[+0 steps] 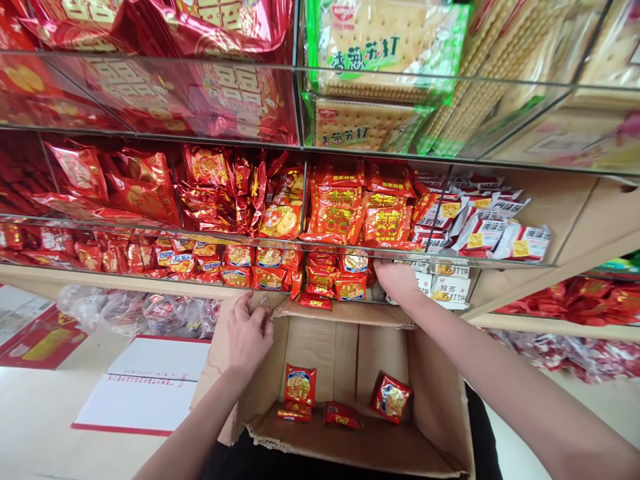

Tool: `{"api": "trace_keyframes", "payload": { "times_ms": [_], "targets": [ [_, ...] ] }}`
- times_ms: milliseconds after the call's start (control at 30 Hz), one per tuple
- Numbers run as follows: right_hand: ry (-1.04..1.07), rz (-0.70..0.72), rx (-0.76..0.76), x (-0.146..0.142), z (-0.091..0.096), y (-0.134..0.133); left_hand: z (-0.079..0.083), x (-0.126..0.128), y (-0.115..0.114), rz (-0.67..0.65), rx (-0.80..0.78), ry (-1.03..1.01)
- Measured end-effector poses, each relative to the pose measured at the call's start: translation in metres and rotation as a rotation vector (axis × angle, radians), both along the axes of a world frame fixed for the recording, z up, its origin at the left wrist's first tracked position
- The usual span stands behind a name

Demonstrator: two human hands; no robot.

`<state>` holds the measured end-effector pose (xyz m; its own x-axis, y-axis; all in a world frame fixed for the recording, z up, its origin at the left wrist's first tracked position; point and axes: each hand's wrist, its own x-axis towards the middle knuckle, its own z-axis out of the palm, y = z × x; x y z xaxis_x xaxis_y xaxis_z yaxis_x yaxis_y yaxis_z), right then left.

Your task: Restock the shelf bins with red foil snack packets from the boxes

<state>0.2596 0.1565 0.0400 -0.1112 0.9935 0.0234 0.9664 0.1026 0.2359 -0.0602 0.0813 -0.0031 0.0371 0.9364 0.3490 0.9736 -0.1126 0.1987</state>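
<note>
At the far edge of an open brown cardboard box (440, 407), the right hand (400, 283) reaches into the lowest shelf bay, its fingertips hidden among the packets, so I cannot tell whether it grasps anything. Its forearm slants in from the near right, crossing above the box's right wall, with the wrist nearly straight. The left hand (250, 337) is at the box's far left corner, back up, fingers loosely bent; whether it grips the cardboard is unclear.

Small shiny red square packets (300, 385) lie within the box toward its near side, one facing up at the right, others at left and middle. The box's near edge and the dark clothing (485, 433) behind it are partly cut off.

Beyond, red foil biscuit packets (350, 288) stand left of the right hand, and white printed packets (451, 291), partly covered by that arm, stand right. Higher up, reflections on clear shelf panels blur large red bags (240, 87); green-edged cracker packs (380, 43) leave the top.
</note>
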Motion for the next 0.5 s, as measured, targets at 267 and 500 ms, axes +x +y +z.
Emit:
{"api": "trace_keyframes", "payload": {
  "times_ms": [267,500],
  "targets": [
    [0.233,0.050,0.028,-0.002,0.015,-0.064,0.003,0.008,-0.004,-0.028,0.001,-0.002],
    [0.865,0.339,-0.458,-0.084,-0.062,-0.182,-0.002,0.010,-0.004,-0.026,-0.024,-0.014]
  ]
}}
